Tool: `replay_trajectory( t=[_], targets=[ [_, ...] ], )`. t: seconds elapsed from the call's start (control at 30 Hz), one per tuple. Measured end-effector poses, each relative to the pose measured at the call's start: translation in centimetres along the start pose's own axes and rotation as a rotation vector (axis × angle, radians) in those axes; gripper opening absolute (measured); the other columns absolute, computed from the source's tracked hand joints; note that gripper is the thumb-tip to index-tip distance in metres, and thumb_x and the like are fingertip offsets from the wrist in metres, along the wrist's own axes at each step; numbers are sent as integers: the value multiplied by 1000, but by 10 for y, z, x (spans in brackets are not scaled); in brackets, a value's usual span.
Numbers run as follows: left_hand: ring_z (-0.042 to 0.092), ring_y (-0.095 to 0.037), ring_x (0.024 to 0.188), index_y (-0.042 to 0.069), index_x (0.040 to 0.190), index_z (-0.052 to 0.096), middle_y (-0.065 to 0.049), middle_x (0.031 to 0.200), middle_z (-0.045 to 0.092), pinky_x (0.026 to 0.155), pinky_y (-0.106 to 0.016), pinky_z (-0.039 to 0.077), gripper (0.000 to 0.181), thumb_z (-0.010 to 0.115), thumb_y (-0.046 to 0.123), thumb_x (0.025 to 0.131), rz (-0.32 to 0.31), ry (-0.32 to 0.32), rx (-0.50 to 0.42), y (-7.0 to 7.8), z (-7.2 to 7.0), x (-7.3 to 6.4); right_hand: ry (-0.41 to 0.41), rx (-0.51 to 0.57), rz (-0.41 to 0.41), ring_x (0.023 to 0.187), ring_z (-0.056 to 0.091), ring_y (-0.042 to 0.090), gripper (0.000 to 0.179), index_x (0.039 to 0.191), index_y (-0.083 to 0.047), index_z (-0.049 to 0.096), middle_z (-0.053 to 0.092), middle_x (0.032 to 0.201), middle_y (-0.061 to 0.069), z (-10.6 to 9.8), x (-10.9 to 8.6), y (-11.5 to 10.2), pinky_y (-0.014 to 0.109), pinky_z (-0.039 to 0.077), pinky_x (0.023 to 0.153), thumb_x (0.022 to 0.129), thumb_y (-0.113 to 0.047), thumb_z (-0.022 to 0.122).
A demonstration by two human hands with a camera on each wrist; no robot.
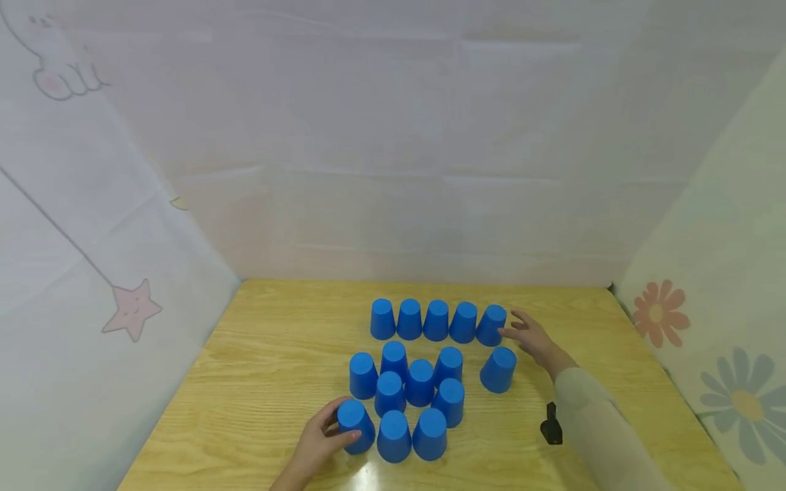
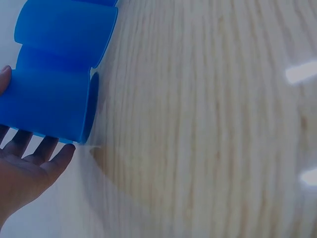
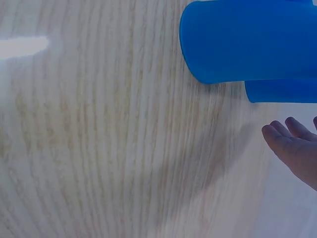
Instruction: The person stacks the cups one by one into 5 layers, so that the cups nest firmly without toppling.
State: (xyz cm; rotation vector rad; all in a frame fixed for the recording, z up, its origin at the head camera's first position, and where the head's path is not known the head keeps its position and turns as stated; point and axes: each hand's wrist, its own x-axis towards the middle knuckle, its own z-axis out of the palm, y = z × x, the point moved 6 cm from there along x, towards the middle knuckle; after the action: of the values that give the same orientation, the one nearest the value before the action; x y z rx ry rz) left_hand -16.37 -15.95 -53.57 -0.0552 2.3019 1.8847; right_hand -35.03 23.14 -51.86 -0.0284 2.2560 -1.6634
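Note:
My left hand [image 1: 321,434] grips an upturned blue cup [image 1: 356,426] at the front left of the group, thumb on the near side and fingers round its far side. In the left wrist view that cup [image 2: 47,104] lies between the thumb and spread fingers [image 2: 62,161], and part of its open rim shows. At the back right, my right hand [image 1: 533,337] reaches beside the end cup [image 1: 492,324] of the back row, fingers extended and nothing held. The right wrist view shows the fingers [image 3: 285,141] apart from the blue cups [image 3: 247,42].
Several more upturned blue cups form a back row [image 1: 409,319] and a cluster [image 1: 420,382] in front. A single cup [image 1: 498,369] stands right of the cluster, near the right forearm. A small black object [image 1: 551,426] lies on the wooden table [image 1: 264,354]. Printed cloth [image 1: 393,170] hangs behind.

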Motion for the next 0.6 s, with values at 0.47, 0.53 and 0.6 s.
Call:
replay_trajectory(
  t=[0.47,0.53,0.6],
  targets=[
    [45,-30,107,10,118,50,-10,115,52,83,-45,40,55,71,24,70,17,73,64,14,-23,11,-13,23,-31,122,18,41,77,137,-2,7,12,136,29,-5,-30,8,54,16,95,84,-30,55],
    [46,-28,106,11,117,51,-8,113,53,83,-45,40,53,72,23,70,21,80,62,17,-27,14,-6,16,-31,121,20,41,77,137,-2,10,14,136,28,-6,-32,10,53,17,95,83,-33,56],
    [47,-27,104,12,117,51,-7,111,54,83,-44,40,53,72,22,69,26,87,57,21,-29,17,-6,17,-31,121,21,41,78,137,-2,11,16,135,28,-5,-35,13,53,18,95,82,-35,56]
  ],
)
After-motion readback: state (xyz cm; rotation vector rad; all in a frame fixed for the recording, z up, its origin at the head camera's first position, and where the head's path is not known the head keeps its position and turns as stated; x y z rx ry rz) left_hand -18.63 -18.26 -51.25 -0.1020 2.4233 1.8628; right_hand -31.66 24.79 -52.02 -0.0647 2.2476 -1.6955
